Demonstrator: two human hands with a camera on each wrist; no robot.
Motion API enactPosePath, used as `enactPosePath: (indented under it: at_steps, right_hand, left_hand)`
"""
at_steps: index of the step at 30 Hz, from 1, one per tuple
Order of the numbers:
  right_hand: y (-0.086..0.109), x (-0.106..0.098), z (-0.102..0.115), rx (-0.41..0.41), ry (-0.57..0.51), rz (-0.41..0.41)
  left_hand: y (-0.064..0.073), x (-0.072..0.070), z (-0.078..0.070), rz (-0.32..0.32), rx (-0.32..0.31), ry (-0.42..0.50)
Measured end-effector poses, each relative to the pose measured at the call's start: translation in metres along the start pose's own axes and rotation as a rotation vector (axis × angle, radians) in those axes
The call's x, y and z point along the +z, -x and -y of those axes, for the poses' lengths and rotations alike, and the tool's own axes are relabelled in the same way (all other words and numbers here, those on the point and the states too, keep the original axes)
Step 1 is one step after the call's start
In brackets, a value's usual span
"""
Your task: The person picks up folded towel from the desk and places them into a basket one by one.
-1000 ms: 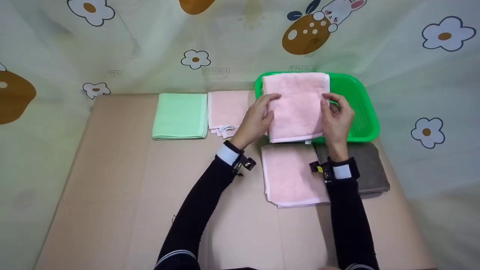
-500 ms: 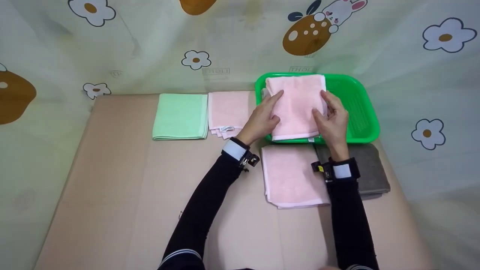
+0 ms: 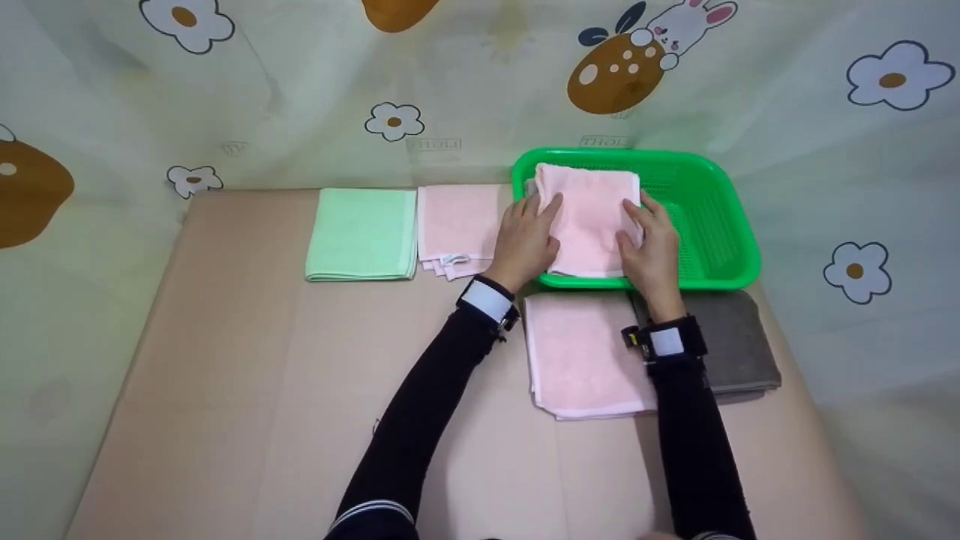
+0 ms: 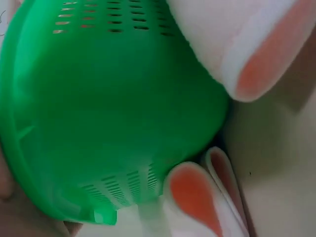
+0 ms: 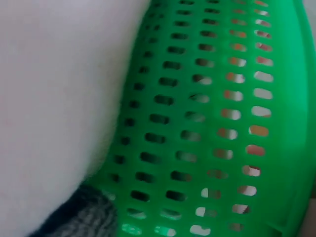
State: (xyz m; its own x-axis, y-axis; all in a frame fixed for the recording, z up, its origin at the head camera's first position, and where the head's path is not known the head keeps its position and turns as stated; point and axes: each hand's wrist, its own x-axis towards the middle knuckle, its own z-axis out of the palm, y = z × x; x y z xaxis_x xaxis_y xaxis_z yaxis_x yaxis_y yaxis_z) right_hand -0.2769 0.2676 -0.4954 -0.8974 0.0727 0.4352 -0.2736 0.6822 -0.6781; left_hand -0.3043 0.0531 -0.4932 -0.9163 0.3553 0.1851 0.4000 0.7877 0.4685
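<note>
Long black sleeves are worn, the left sleeve [image 3: 412, 420] and right sleeve [image 3: 694, 442] each ringed by thin pale stripes [image 3: 375, 504]. At the cuffs, a left wristband [image 3: 493, 288] and a right wristband [image 3: 688, 337], both black, are strapped, faced with whitish rectangular patches [image 3: 667, 342]. A small black device [image 3: 635, 337], marked in yellow, is mounted beside the right wristband.

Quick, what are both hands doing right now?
Left hand: open, touching the pink towel in the green basket.
Right hand: touching it too; can't tell if it's pinching.
</note>
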Motion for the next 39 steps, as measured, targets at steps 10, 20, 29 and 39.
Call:
enactPosePath:
  at_steps: [10, 20, 29, 39]
  right_hand:
    - [0.005, 0.003, 0.004, -0.028, 0.359, 0.154]
    - [0.005, -0.002, 0.005, 0.056, 0.502, 0.408]
    - [0.004, -0.006, 0.009, 0.096, 0.525, 0.49]
    - [0.005, -0.005, 0.008, 0.106, 0.528, 0.504]
  left_hand:
    - [0.003, 0.0, 0.004, 0.083, -0.039, -0.173]
    - [0.002, 0.0, 0.0, 0.187, -0.053, -0.287]
    - [-0.001, -0.001, -0.003, 0.234, -0.047, -0.354]
    - [-0.003, -0.003, -0.006, 0.29, -0.061, -0.4]
